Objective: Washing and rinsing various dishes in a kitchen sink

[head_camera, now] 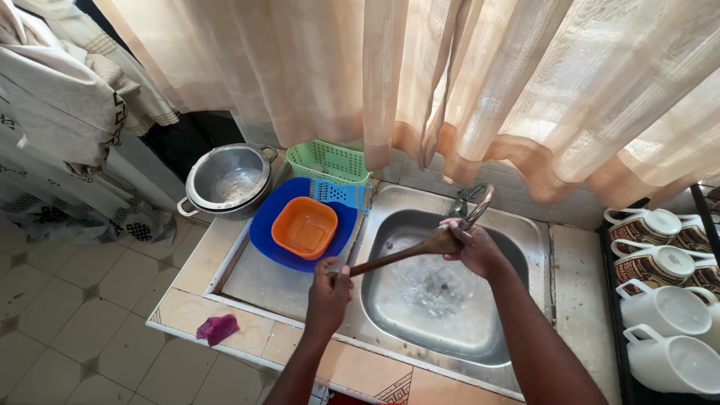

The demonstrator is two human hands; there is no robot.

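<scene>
The left hand (328, 289) is closing tight around the thin end of a wooden spoon (409, 249). The right hand (472, 247) is wrapping around the wide end, right under the tap (474, 206). The spoon is lying across the edge of the sink (450, 330), over the water. It looks stiff and light, but probably slippery when wet, so the handle is the best place to hold. An orange bowl (304, 227) is sitting in a blue bowl (270, 240) nearby.

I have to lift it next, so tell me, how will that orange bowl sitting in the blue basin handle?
The orange bowl looks like thin plastic, so probably light and slightly flexible. Its inside glistens, so likely wet and slippery. It sits low and wide in the blue basin, unlikely to tip.
</scene>
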